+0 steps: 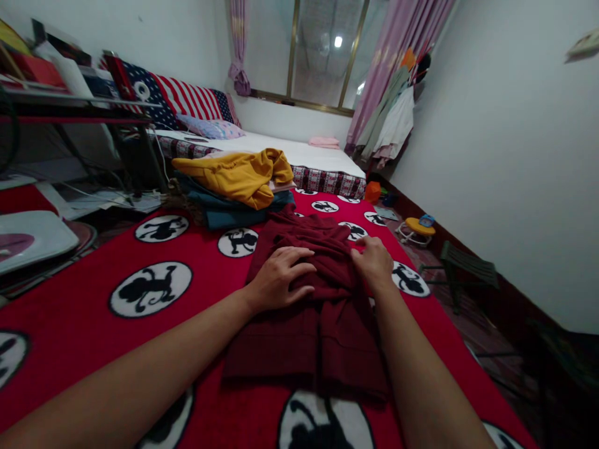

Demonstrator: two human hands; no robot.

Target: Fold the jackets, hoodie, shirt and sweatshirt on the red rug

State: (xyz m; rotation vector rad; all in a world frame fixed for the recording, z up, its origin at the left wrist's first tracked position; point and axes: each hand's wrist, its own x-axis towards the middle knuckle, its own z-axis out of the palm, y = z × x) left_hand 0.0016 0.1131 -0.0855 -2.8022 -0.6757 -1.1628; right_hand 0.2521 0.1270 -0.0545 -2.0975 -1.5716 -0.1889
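Note:
A maroon garment (299, 337) lies bunched in its upper part on a red blanket (206, 274). Its lower end is flatter, with two hemmed panels side by side like trouser legs. My left hand (281, 277) rests on the bunched cloth with its fingers apart. At the garment's right edge, the fingers of my right hand (373, 262) are curled and closed on the fabric; the fingertips are partly hidden. Just beyond the garment is a stack of clothes, with a mustard-yellow garment (243, 171) crumpled over dark teal cloth (234, 215).
A bed with a white sheet (281, 146) stands under the window. Along the left are a cluttered desk (88, 106) and a white stool seat (32, 240). To the right are a dark folding stool (468, 265), a small yellow stool (418, 226) and hanging clothes (393, 125).

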